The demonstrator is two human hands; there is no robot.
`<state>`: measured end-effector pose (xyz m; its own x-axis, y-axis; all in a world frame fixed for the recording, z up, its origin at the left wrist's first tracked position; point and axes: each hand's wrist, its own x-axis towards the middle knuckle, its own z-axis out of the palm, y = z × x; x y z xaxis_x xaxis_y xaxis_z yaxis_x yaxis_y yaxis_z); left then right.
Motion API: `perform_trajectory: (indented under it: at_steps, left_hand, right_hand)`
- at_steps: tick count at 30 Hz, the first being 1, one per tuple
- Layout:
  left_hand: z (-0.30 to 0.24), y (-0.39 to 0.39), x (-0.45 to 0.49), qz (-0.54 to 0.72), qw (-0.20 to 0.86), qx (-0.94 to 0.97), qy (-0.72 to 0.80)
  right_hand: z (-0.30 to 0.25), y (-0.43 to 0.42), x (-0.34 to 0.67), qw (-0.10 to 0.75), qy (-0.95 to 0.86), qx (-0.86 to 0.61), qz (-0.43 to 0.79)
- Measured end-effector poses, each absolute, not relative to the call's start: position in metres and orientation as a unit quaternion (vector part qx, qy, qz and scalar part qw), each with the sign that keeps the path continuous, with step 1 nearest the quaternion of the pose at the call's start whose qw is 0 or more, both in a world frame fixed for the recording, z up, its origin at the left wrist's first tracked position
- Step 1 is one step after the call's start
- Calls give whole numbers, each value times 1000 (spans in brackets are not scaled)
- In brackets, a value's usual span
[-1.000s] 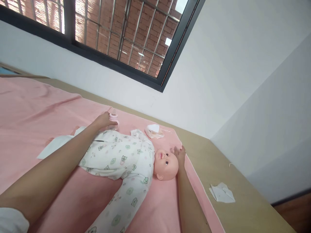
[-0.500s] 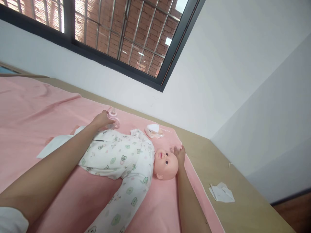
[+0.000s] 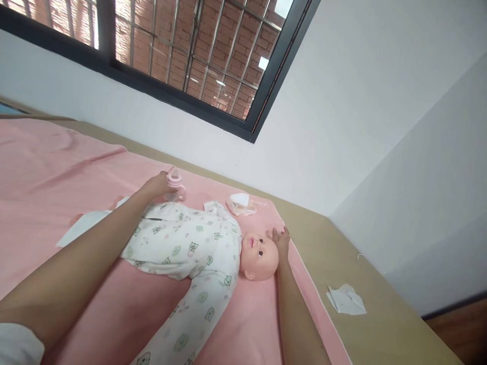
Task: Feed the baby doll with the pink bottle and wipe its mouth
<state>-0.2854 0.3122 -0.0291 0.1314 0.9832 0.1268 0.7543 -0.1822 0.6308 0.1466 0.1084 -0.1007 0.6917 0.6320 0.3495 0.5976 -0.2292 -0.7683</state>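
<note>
A baby doll [image 3: 259,257] lies on its back on a pink blanket [image 3: 243,319], its head to the right. It wears a white top [image 3: 182,243] printed with small green bears, one sleeve stretched toward me. Beyond the doll's body, my left hand [image 3: 158,185] is closed around a pink-topped baby bottle [image 3: 175,186], held upright with its teat up and a pink handle showing. At the crown of the doll's head, my right hand [image 3: 280,242] rests close against it with fingers apart, holding nothing that I can see.
A clear plastic packet with a white label [image 3: 240,204] lies behind the doll's shoulder. A crumpled white tissue [image 3: 346,299] is on the wooden surface [image 3: 315,228] to the right. Behind stand a white wall [image 3: 289,167] and a dark-framed barred window [image 3: 182,96].
</note>
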Motion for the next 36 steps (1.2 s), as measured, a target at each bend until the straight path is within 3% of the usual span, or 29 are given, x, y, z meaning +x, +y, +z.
perform_trajectory:
  at_steps: [10, 15, 19, 22, 25, 31, 36]
  left_hand:
    - [-2, 300, -292, 150, 163, 735, 641]
    - [44, 261, -296, 193, 95, 728, 651]
    - [67, 205, -259, 279, 27, 781, 558]
    - [63, 176, -206, 230, 13, 840, 492]
    - [53, 169, -147, 169, 46, 907, 384]
    - [33, 181, -59, 12, 185, 941, 282]
    - [12, 196, -29, -119, 285, 921, 237]
  right_hand:
    - [-106, 115, 146, 494, -381, -781, -27]
    - [-101, 109, 140, 478, -391, -785, -43]
    - [-94, 107, 133, 466, -409, -778, -104]
    - [-87, 107, 126, 456, -465, -738, -176]
    - [-80, 106, 117, 429, -550, -693, -183]
    - [-78, 104, 102, 301, -635, -710, -48]
    - [-81, 105, 100, 313, -636, -704, 41]
